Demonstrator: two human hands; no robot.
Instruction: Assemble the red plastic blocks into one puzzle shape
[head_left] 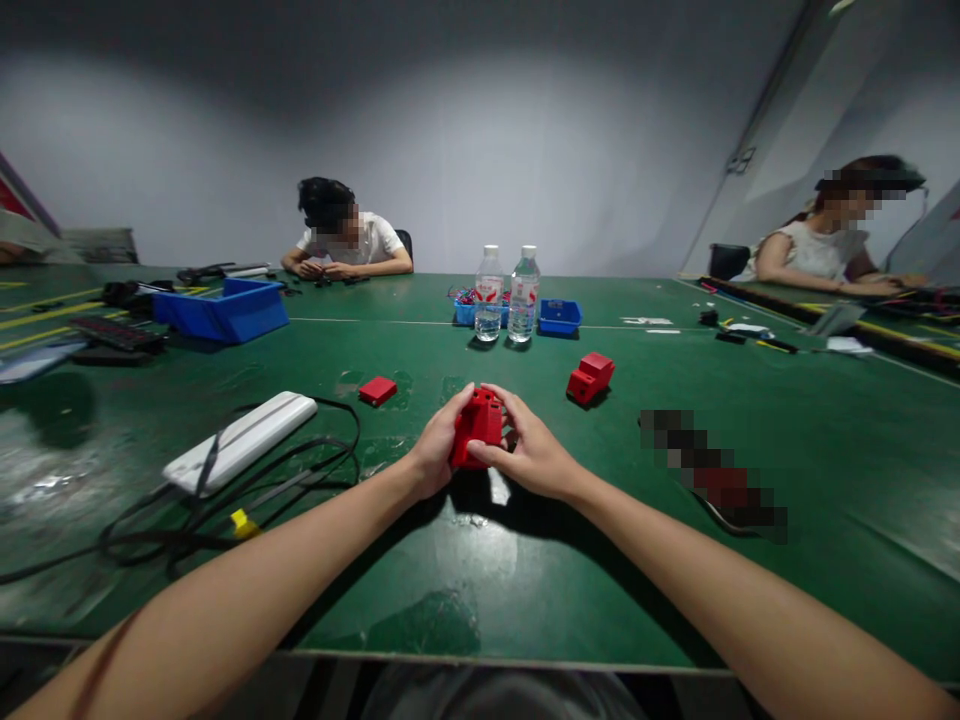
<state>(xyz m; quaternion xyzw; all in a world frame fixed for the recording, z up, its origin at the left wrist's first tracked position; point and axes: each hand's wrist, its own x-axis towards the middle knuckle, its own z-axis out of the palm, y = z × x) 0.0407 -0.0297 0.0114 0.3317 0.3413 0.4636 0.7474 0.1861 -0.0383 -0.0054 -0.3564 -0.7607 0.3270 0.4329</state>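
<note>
Between both hands, just above the green table (540, 590), is a red block-shaped part (480, 425) with small holes along its top. My left hand (436, 445) grips its left side, thumb near the upper edge. From the right, my right hand (536, 450) holds the same part, with fingers at the top and the thumb across its lower front. A flat red piece (378, 390) lies to the left beyond my hands. Farther right sits another red blocky part (591, 378) with a stepped shape. The sides of the held part under my fingers are hidden.
A white power strip (240, 440) with tangled black cables lies left, near a yellow tag (244, 524). Two water bottles (489, 295) stand ahead beside a small blue bin (560, 317). A larger blue bin (225, 310) is far left; a blurred phone-like object (712, 475) lies right. Two people sit beyond.
</note>
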